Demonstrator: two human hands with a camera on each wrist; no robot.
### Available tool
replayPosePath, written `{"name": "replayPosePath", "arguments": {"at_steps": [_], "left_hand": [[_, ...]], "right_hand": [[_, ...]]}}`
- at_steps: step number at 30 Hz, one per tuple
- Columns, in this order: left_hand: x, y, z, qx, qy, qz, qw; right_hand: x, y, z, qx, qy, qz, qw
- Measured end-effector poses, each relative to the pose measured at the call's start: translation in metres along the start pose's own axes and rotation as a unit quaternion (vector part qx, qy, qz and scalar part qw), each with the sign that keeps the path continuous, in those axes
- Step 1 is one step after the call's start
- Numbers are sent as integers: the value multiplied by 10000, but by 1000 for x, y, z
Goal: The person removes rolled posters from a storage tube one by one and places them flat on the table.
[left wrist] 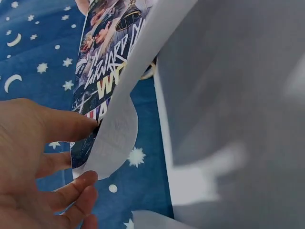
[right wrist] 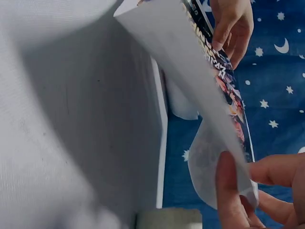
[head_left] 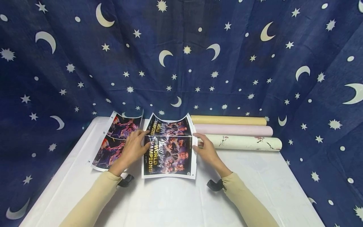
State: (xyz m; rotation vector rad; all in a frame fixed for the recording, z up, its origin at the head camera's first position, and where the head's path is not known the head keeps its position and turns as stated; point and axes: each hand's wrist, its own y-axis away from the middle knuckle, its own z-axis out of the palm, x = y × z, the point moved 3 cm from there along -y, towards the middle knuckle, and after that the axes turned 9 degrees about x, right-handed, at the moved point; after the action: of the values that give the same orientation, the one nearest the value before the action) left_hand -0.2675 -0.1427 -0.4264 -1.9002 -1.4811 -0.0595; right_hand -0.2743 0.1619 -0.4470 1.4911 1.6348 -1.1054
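Note:
Both hands hold a glossy printed poster (head_left: 170, 154) over the table, its upper part bent back and a white border round a dark picture with "WORLD CHAMPIONS" lettering. My left hand (head_left: 131, 149) pinches its left edge, the thumb on the printed face in the left wrist view. On the opposite edge, my right hand (head_left: 208, 151) pinches the sheet between thumb and fingers. The right wrist view shows the poster's plain white back (right wrist: 190, 62) curving away from the print. A second poster (head_left: 109, 151) with a red and purple picture lies at the left, partly hidden behind my left hand and forearm.
Three rolls lie stacked away along the back right: a yellow one (head_left: 229, 120), a pale pink one (head_left: 235, 130) and a cream one with a flower pattern (head_left: 241, 142). A white cloth covers the table (head_left: 170, 205). Behind hangs a blue curtain (head_left: 187, 69) with moons and stars.

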Motion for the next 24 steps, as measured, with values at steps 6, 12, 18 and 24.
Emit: {"name": "replayPosePath", "arguments": {"at_steps": [6,12,18,24], "left_hand": [[-12,-1,1,-151,-226,-48,9996],[-21,-3,5,-267,-399,-92,9988],[-29,-5,10,-378,-438,-221,9981],[-33,-7,13,-419,-511,-281,9974]], "right_hand": [[-1,-3,15,-179,490,-37,9986],[0,-6,29,-367,703,-89,9968],[5,-12,38,-511,890,-102,9947],[5,-13,43,-516,847,99,9950]]}}
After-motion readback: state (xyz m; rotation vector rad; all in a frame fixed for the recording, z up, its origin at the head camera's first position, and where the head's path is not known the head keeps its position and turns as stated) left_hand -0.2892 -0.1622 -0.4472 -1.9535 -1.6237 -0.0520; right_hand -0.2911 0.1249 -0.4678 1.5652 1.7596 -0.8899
